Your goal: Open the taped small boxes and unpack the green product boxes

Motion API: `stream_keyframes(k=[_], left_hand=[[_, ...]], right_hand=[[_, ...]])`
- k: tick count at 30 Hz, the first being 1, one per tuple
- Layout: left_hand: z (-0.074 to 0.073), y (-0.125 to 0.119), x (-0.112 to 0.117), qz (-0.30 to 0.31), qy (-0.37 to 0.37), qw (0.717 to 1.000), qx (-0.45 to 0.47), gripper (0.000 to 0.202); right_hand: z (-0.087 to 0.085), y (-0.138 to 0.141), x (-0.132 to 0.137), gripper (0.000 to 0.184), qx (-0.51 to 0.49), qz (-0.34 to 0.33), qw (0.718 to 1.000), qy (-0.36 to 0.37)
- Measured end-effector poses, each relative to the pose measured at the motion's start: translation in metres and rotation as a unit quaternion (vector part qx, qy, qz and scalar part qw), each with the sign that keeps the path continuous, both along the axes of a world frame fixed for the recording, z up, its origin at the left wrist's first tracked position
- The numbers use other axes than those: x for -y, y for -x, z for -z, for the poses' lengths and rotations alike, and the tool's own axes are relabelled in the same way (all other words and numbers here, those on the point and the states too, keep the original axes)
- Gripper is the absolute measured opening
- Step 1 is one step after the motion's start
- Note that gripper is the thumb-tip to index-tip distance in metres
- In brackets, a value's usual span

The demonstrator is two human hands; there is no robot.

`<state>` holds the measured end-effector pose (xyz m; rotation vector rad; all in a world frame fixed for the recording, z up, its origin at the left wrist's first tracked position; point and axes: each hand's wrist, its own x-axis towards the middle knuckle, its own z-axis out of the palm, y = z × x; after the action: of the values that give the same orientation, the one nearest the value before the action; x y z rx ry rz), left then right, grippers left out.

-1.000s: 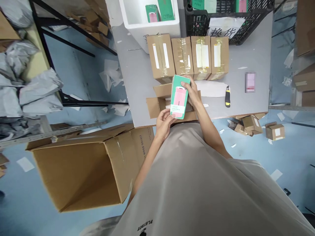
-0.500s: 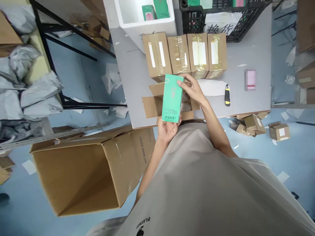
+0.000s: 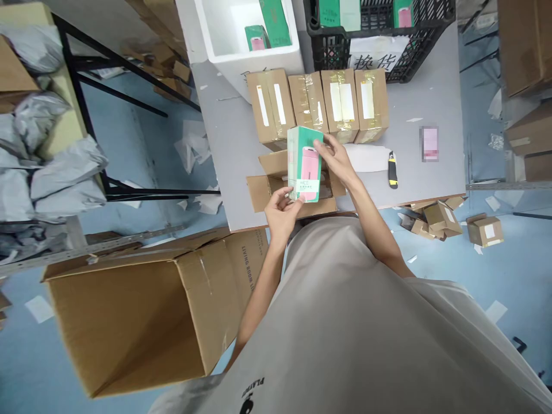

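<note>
Both hands hold a green product box [image 3: 309, 164] with a pink item pictured on its front. My left hand [image 3: 282, 213] pinches its lower left corner. At the upper right edge, my right hand [image 3: 336, 158] grips it with thumb and fingers. Beneath the green box stands an opened cardboard carton [image 3: 259, 192] with its flaps spread; what lies inside is mostly hidden. Several taped cardboard boxes [image 3: 340, 106] form a row just behind. A yellow and black utility knife [image 3: 392, 171] lies right of my right hand, beside a white sheet [image 3: 366, 158].
A white foam bin [image 3: 254, 60] and a black crate [image 3: 383, 72], both with green boxes inside, stand at the table's back. A pink blurred item [image 3: 430, 144] lies at right. A large open carton [image 3: 125, 322] is on the floor at left, below grey parcels [image 3: 71, 172] on a shelf.
The green box has been turned over from its text side to the side with the pink picture. My left hand has shifted from under its bottom end to its lower left corner.
</note>
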<state>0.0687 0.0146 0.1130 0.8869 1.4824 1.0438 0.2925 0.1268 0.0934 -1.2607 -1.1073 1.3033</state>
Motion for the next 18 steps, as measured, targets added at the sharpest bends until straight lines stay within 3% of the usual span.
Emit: stream_keyframes(k=[3,5,9,13,18], left_hand=[[-0.013,-0.005,0.001,0.025,-0.062,0.992,-0.105,0.045],[-0.018,-0.006,0.001,0.04,-0.077,0.988,-0.127,0.052],[-0.015,0.0,0.002,0.017,-0.012,1.0,-0.008,0.072],[-0.002,0.009,0.002,0.012,0.079,0.987,0.138,0.069],[0.011,0.007,-0.001,-0.001,0.092,0.981,0.17,0.073]], right_hand=[[-0.001,0.014,-0.006,0.096,-0.008,0.028,0.999,0.021],[-0.003,0.02,-0.011,0.097,-0.015,0.042,0.999,0.031],[-0.006,0.024,-0.017,0.094,-0.029,0.033,0.998,0.046],[-0.004,0.023,-0.019,0.091,-0.032,0.007,0.997,0.065],[0.002,0.02,-0.02,0.092,-0.045,0.017,0.996,0.07]])
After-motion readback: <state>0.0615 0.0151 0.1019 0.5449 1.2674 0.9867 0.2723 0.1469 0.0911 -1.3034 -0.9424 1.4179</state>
